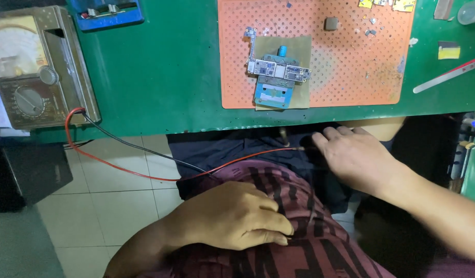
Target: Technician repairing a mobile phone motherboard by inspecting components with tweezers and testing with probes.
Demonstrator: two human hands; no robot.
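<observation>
Left hand (232, 216) curled on lap, grip unclear | right hand (353, 157) open beside red lead (144, 175) | one meter (34, 67), two leads, one board (278, 69) beyond

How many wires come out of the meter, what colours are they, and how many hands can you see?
Red wire: 1
Black wire: 1
Hands: 2, the left hand and the right hand
Total: 4

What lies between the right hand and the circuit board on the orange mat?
In the head view, only the green bench edge and bare orange mat separate the right hand from the circuit board.
</observation>
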